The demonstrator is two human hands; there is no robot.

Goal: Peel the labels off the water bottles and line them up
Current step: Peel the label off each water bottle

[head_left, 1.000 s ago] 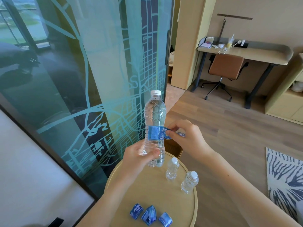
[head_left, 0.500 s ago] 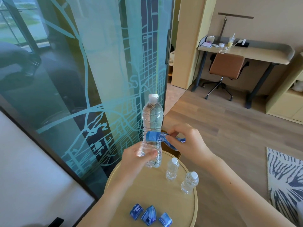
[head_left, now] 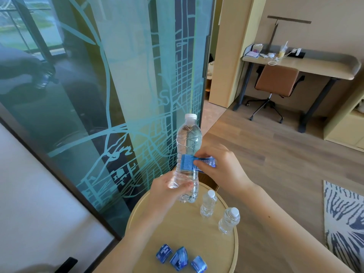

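My left hand (head_left: 167,189) grips the lower part of a clear water bottle (head_left: 188,142) with a white cap, held upright above the round wooden table (head_left: 197,235). A blue label (head_left: 187,163) still wraps partly around the bottle's middle. My right hand (head_left: 220,170) pinches the loose end of that label, pulled out to the right of the bottle. Two small clear bottles without labels stand on the table, one (head_left: 208,203) near the held bottle and one (head_left: 229,220) closer to the right rim. Three peeled blue labels (head_left: 180,258) lie near the table's front edge.
A tall glass panel with a map pattern (head_left: 118,95) stands close on the left, right behind the table. Wooden floor stretches to the right, with a patterned rug (head_left: 344,219) at the right edge. A desk (head_left: 303,65) and brown chair (head_left: 275,81) stand far back.
The bottle has been turned and shifted slightly in my left hand, and my right hand has kept hold of the label's free end, which now stretches out to the right.
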